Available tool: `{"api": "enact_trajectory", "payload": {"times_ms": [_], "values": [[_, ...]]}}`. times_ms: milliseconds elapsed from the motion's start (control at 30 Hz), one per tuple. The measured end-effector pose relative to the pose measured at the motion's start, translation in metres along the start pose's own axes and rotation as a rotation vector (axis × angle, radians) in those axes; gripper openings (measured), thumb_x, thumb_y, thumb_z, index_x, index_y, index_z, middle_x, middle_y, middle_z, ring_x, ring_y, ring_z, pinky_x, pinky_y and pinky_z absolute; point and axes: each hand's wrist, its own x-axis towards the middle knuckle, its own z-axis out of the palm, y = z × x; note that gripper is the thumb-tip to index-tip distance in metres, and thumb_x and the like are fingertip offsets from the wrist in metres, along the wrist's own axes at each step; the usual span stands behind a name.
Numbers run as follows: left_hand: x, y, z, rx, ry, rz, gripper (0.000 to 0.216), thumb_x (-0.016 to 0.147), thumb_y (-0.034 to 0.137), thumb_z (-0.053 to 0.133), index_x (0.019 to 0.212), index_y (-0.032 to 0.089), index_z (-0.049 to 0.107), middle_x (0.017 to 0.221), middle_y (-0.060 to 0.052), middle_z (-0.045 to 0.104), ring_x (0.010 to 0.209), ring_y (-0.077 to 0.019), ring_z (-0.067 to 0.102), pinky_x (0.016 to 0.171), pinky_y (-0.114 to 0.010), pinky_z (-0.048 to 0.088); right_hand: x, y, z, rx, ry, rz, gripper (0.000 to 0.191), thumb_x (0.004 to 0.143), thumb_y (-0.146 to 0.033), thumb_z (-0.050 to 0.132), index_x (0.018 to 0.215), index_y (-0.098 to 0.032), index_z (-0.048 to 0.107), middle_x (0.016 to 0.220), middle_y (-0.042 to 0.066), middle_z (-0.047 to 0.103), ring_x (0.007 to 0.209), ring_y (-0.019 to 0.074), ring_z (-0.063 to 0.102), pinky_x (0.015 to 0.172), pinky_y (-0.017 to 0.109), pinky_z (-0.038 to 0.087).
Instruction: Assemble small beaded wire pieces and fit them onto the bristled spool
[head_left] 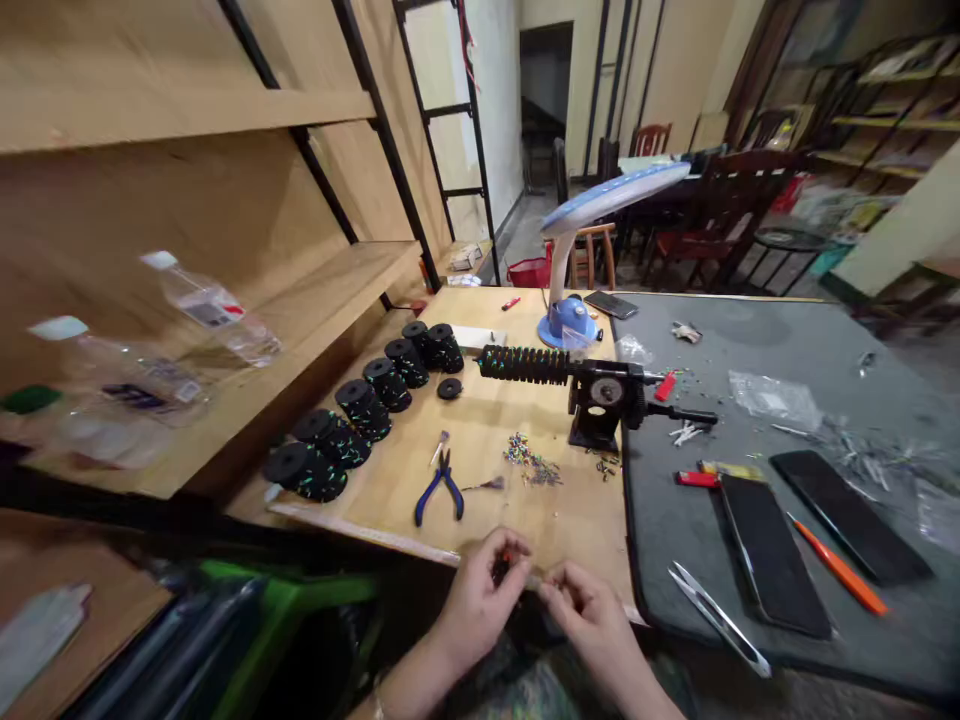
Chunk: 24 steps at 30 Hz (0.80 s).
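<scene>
My left hand (pixel 480 600) and my right hand (pixel 589 610) meet at the near edge of the wooden table (pixel 480 455), both with fingers pinched together. The left fingers hold a small dark piece with a red spot (pixel 501 570); I cannot make out what it is. The right fingertips pinch something too thin to name. Just beyond the hands lie blue-handled pliers (pixel 440 487) and a small heap of coloured bits (pixel 531 462). A black hand-crank winder (pixel 600 395) carries a row of black spools on its shaft (pixel 523 364).
Several black spools (pixel 360 410) line the table's left side. A grey mat (pixel 787 480) on the right holds two phones (pixel 772 555), an orange pen (pixel 838 567), tweezers (pixel 718 617) and lighters. A blue desk lamp (pixel 574 300) stands behind. Plastic bottles (pixel 210 310) lie on the left shelf.
</scene>
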Motion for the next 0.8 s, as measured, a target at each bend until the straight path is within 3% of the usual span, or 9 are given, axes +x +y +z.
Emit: {"api": "enact_trajectory", "payload": {"times_ms": [167, 367, 533, 667, 800], "values": [[0.008, 0.002, -0.002, 0.027, 0.075, 0.013, 0.016, 0.087, 0.023, 0.048, 0.081, 0.017, 0.061, 0.076, -0.002, 0.062, 0.073, -0.018, 0.058, 0.067, -0.026, 0.044, -0.001, -0.004, 0.006, 0.037, 0.05, -0.046, 0.021, 0.081, -0.036, 0.051, 0.067, -0.02, 0.047, 0.057, -0.007, 0.036, 0.053, 0.0117, 0.035, 0.05, 0.023, 0.027], [0.018, 0.004, -0.01, 0.011, 0.115, 0.018, 0.022, 0.088, 0.027, 0.047, 0.086, 0.018, 0.067, 0.085, -0.006, 0.066, 0.085, -0.0218, 0.061, 0.082, -0.032, 0.046, -0.008, 0.0, 0.0, 0.033, 0.085, -0.069, 0.019, 0.077, -0.032, 0.054, 0.064, -0.021, 0.045, 0.054, -0.008, 0.034, 0.05, 0.0109, 0.033, 0.049, 0.023, 0.025], [0.02, -0.004, -0.031, -0.069, 0.064, -0.002, 0.025, 0.088, 0.033, 0.051, 0.093, 0.017, 0.07, 0.098, -0.008, 0.068, 0.099, -0.0233, 0.06, 0.091, -0.033, 0.042, -0.009, 0.01, -0.004, 0.229, 0.127, -0.011, 0.028, 0.081, -0.044, 0.057, 0.069, -0.02, 0.047, 0.056, -0.008, 0.032, 0.051, 0.01, 0.027, 0.049, 0.022, 0.022], [0.011, -0.01, -0.032, -0.115, -0.073, -0.096, 0.03, 0.087, 0.038, 0.053, 0.096, 0.016, 0.072, 0.078, -0.004, 0.066, 0.079, -0.0192, 0.06, 0.077, -0.029, 0.044, -0.009, 0.009, 0.001, 0.399, 0.125, 0.035, 0.039, 0.079, -0.057, 0.059, 0.071, -0.021, 0.047, 0.052, -0.011, 0.029, 0.047, 0.0084, 0.021, 0.046, 0.022, 0.017], [0.003, -0.007, -0.015, -0.222, -0.131, -0.195, 0.039, 0.085, 0.047, 0.055, 0.095, 0.013, 0.069, 0.057, 0.004, 0.049, 0.057, -0.0123, 0.045, 0.058, -0.024, 0.035, -0.008, 0.004, 0.002, 0.407, 0.082, 0.04, 0.043, 0.078, -0.062, 0.059, 0.072, -0.021, 0.047, 0.051, -0.011, 0.029, 0.046, 0.0082, 0.022, 0.045, 0.022, 0.018]]}}
